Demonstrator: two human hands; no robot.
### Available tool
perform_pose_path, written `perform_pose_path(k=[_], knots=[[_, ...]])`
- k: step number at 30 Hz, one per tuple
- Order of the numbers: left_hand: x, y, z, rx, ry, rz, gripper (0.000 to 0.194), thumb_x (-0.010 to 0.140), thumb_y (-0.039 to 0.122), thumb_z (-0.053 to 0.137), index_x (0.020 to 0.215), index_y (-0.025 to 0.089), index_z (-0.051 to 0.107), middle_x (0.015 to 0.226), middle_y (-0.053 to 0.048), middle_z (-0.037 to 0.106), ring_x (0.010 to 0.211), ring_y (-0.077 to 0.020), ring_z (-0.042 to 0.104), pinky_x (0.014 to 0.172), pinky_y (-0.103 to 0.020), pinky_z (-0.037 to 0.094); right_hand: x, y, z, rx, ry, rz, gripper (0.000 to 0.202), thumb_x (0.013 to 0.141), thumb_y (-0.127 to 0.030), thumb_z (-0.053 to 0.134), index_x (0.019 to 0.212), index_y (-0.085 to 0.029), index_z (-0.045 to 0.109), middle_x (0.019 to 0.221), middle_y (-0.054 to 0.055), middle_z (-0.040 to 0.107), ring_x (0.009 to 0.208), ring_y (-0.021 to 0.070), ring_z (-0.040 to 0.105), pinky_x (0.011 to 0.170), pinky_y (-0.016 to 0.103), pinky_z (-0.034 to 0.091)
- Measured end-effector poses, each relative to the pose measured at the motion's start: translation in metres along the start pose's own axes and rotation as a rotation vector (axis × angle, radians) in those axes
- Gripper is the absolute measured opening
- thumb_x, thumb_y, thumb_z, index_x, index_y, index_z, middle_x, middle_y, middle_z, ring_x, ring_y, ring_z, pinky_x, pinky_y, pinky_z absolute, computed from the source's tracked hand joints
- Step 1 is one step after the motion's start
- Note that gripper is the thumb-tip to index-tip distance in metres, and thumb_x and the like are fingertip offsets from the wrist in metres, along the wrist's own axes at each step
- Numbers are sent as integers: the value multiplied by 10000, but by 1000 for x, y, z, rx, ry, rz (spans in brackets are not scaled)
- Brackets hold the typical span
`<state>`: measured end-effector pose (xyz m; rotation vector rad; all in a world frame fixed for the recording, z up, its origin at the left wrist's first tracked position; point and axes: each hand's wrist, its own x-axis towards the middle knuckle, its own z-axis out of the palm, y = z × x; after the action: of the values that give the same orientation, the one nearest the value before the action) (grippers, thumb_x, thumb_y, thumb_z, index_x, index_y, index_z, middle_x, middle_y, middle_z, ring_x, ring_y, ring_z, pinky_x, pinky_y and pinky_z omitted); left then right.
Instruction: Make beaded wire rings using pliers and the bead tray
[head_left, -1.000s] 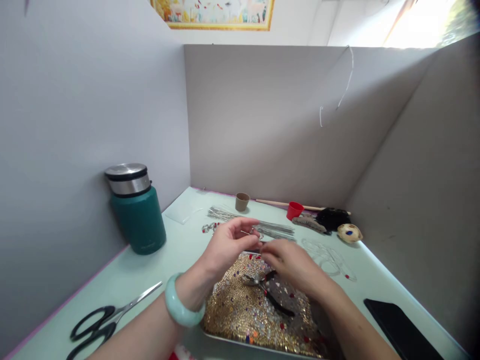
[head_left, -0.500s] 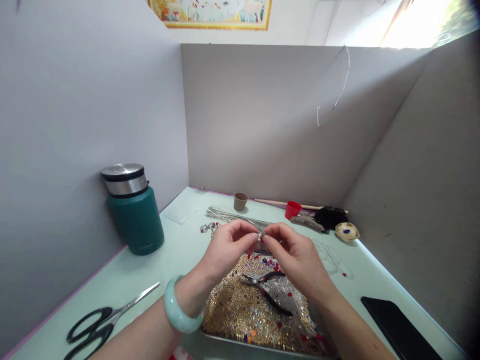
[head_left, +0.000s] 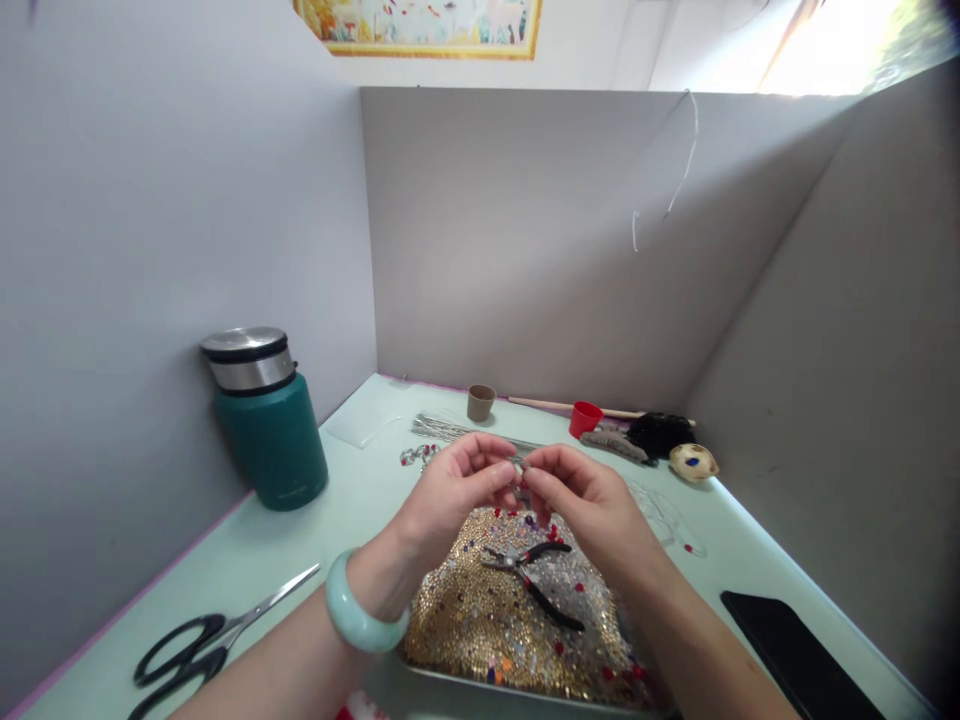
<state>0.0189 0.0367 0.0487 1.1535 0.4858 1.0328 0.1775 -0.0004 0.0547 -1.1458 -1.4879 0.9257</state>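
Note:
My left hand (head_left: 459,487) and my right hand (head_left: 589,500) meet fingertip to fingertip above the far end of a tray (head_left: 457,678). Each is closed in a pinch between thumb and fingers. Something tiny and silvery shows between the fingertips, too small to make out. Gold and silver beads (head_left: 457,620) fill the tray, with red, purple and orange ones scattered among them. On top of the beads, below my hands, lie pliers (head_left: 555,609) with black handles, jaws pointing left. A light green bangle is on my left wrist.
Scissors (head_left: 217,640) and a teal flask (head_left: 274,440) stand on the left side. Behind my hands are wire lengths (head_left: 442,428), a beaded chain (head_left: 420,455), a brown cup (head_left: 481,403) and a red cup (head_left: 585,419). A black phone-like slab (head_left: 795,650) lies right. Grey panels surround the table.
My left hand has shifted slightly up and left, its fingers a little more spread. My right hand stays nearly in place. The pliers and tray have not moved.

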Motion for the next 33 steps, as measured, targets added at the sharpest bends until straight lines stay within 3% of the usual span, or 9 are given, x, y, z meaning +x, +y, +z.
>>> perform_pose_path(k=[5, 8, 10, 13, 16, 26, 30, 33], knots=[[2, -1, -1, -37, 60, -13, 205, 759, 173, 679, 934, 125, 583, 713, -16, 618, 500, -52, 492, 535, -215, 409, -3, -1, 6, -195, 43, -187, 241, 815, -251, 606, 1050, -224, 562, 874, 29, 638, 726, 153, 588, 619, 289, 485], [1, -1, 0, -46, 76, -28, 218, 734, 170, 707, 915, 121, 595, 671, -4, 602, 493, -51, 473, 520, -206, 403, -5, -1, 9, -419, 110, -301, 220, 812, -206, 595, 1032, -218, 585, 873, 33, 644, 690, 151, 575, 641, 313, 473], [0, 0, 1, -72, 76, -38, 216, 759, 219, 695, 928, 124, 599, 750, -34, 631, 537, -68, 519, 559, -224, 440, -5, -1, 9, -464, 130, -330, 198, 825, -214, 583, 1023, -213, 590, 854, 32, 641, 677, 149, 568, 646, 317, 470], [0, 3, 3, -185, 83, -60, 240, 842, 343, 599, 962, 135, 599, 939, -90, 645, 733, -144, 622, 704, -301, 496, -3, 1, 6, -400, 190, -263, 206, 845, -303, 576, 1026, -204, 583, 834, 34, 630, 676, 150, 567, 631, 310, 480], [1, 5, 2, -325, 65, -95, 304, 891, 418, 496, 975, 142, 593, 993, -112, 645, 882, -200, 639, 821, -357, 483, 0, 5, 1, -273, 255, -150, 267, 834, -381, 584, 1027, -198, 571, 845, 38, 620, 699, 155, 571, 628, 308, 492], [-3, 8, 7, -371, -140, -44, 441, 927, 490, 346, 1137, 168, 562, 1226, -141, 575, 1057, -242, 593, 962, -398, 392, 0, 7, 11, -132, 82, 29, 190, 823, -380, 596, 871, -198, 613, 752, 12, 623, 633, 131, 530, 561, 275, 424], [-4, 9, 8, -344, -188, -72, 498, 904, 545, 344, 1145, 174, 573, 1266, -140, 547, 1054, -250, 594, 973, -396, 381, -1, 7, 14, -254, 67, 24, 194, 787, -386, 634, 840, -200, 617, 735, 9, 615, 621, 143, 522, 553, 286, 416], [-3, 13, 6, -365, -159, -86, 548, 892, 587, 297, 1114, 174, 581, 1273, -138, 540, 832, -192, 646, 916, -407, 428, 0, 5, 8, -323, 48, -56, 268, 755, -384, 674, 953, -215, 609, 893, 42, 630, 716, 171, 559, 612, 309, 451]])
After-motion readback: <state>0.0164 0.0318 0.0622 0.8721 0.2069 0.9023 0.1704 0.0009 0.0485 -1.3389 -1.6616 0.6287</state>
